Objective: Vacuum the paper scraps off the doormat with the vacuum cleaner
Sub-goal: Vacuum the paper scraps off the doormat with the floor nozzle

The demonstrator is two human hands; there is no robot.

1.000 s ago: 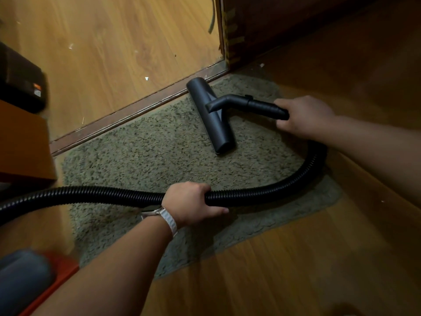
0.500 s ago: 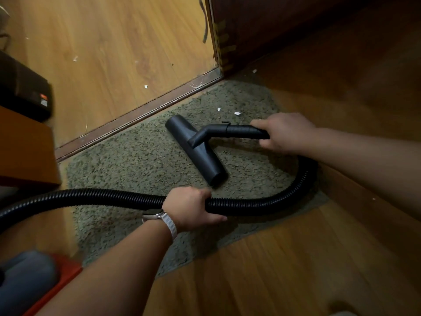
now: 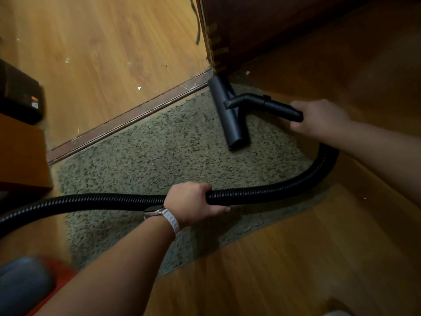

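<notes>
Green shaggy doormat (image 3: 159,160): black T-shaped nozzle (image 3: 230,115) at its far corner, gripped in your right hand (image 3: 319,117); left hand (image 3: 193,204) clasps black ribbed hose (image 3: 273,190).

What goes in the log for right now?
step: vacuuming | left hand: grips hose | right hand: grips wand | nozzle: on doormat far corner

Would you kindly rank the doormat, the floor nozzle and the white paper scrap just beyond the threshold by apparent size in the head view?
1. doormat
2. floor nozzle
3. paper scrap
The gaps are plain; no two look alike.
</notes>
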